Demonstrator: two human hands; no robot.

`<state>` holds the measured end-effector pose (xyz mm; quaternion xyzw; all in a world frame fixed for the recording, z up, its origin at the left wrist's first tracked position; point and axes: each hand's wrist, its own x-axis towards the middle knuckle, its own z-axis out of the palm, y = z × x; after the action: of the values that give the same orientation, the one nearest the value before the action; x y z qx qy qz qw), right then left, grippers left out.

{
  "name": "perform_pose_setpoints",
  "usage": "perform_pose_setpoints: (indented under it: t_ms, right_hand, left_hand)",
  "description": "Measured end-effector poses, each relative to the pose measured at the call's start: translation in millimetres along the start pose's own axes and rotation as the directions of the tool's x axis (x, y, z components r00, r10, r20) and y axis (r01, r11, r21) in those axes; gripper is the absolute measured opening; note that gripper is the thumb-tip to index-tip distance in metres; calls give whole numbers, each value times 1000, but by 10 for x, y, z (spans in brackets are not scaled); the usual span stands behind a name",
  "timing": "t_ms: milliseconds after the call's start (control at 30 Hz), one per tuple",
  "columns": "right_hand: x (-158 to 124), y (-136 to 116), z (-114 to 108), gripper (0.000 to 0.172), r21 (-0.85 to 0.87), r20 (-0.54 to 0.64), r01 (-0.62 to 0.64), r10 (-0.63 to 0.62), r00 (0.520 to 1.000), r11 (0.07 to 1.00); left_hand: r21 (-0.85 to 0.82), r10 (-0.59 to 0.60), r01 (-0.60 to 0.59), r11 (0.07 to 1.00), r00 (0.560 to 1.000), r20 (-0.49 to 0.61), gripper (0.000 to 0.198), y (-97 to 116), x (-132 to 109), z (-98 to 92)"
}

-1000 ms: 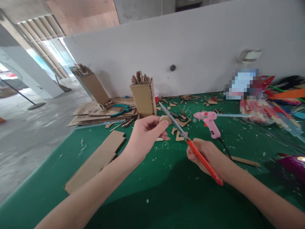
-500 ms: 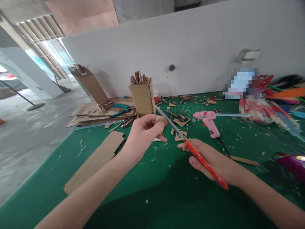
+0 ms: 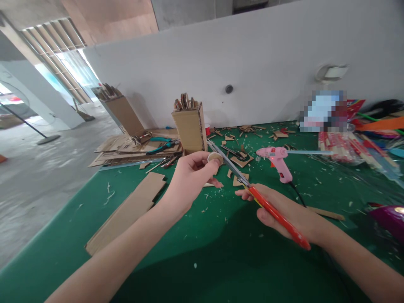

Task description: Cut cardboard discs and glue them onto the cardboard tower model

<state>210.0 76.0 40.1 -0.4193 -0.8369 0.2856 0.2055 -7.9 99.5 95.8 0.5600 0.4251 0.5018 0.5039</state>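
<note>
Cardboard disc (image 3: pixel 214 156) is held up over the green table (image 3: pixel 202 248), nr view ctr, pinched btwn thumb & forefinger of the L hand (image 3: pixel 193 171); the other fingers are partly curled below. Scissors (image 3: pixel 259 197) are gripped by the red handles in the R hand (image 3: pixel 282 203), w/ thumb on the near side & some fingertips stretched past the far side. Blades are aimed up & to the left, just beside the disc's right edge; contact w/ it can't be told, nor can the exact gap btwn blades.

Behind the L hand, an upright cardboard box (image 3: pixel 190 130) is filled w/ strips poking out the top. A 2nd box (image 3: pixel 123 115), likewise filled, is seen farther left, nr flat cardboard sheets (image 3: pixel 109 158) & teal-handled pliers (image 3: pixel 159 148). A notched cardboard piece (image 3: pixel 129 210) is laid flat beyond the L forearm.

Scraps (image 3: pixel 280 134) are scattered toward the wall (image 3: pixel 259 67). Beyond the R hand, a pink glue gun (image 3: pixel 278 162) is laid down, w/ a pale stick (image 3: pixel 309 152) set in its rear. Purple obj. (image 3: pixel 387 221) is cut off at the right edge.
</note>
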Motion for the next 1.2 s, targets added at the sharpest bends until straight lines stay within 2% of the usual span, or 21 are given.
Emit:
perform_pose_setpoints:
  t_ms: [167,500,800,1000,1200]
  right_hand:
    - [-3,-31,-21,51,13,23,19,-19,1000,1000]
    - [35,17,77,42,-56,-68,-56,53,996,997]
    - [79,26,82,39,-198,-95,-36,17,995,980]
    - [120,83,82,38,-305,-124,-135,101,987,943]
    - [99,41,72,33,-209,-130,-144,118,984,967]
  left_hand:
    - [27,8,-8,1000,1000,6,16,2,-5,-6]
    - [214,39,-38,976,999,0,13,84,-29,-47]
    - [190,36,-39,981,999,22,14,55,-21,-66]
    - [188,8,-8,982,1000,4,13,70,-21,-53]
    - [166,4,-5,986,1000,5,14,68,1,-62]
